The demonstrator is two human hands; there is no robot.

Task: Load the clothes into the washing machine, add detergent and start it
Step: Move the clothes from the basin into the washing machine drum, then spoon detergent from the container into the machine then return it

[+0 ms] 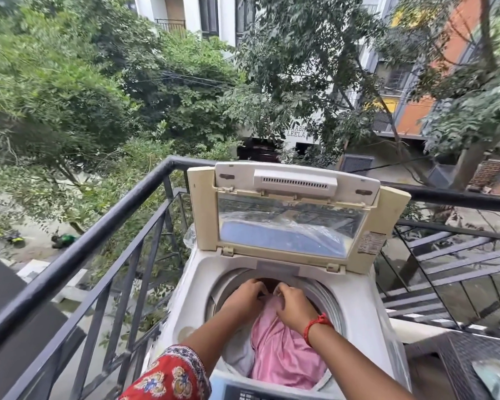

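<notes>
Head view: raised lid [289, 217] behind hands [269, 301].

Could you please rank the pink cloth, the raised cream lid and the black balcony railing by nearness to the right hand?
1. Pink cloth, gripped by the right hand inside the drum.
2. Raised cream lid, upright behind the drum.
3. Black balcony railing, beyond the machine, leftward.

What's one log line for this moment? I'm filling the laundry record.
step: loading | lid: up | both hands: gripping pink cloth in drum | detergent: unseen
</notes>
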